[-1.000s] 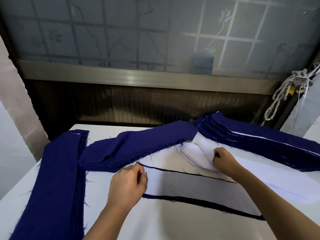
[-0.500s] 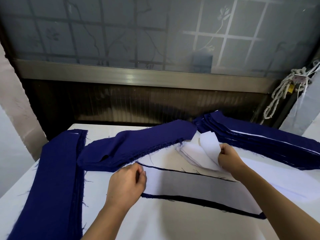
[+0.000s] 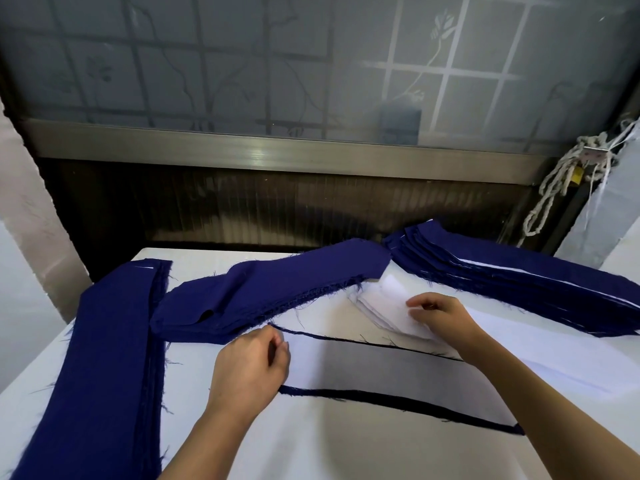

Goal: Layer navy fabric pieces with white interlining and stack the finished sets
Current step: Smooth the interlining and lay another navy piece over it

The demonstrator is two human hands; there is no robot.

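Left hand (image 3: 249,368) is curled, pinching the left end of the layered piece (image 3: 381,372) dead centre. Right hand (image 3: 440,317) at 2 o'clock has its fingers hooked on the white interlining pile (image 3: 377,303). The edges are crowded, with navy strips (image 3: 104,358) at 9, a loose navy pile (image 3: 277,292) at 12 and the finished stack (image 3: 502,282) at 2. Bare table (image 3: 311,452) at 6.

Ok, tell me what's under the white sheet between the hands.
Under the white interlining sheet lies a navy piece; only its far and near edges peek out. The rest is covered.
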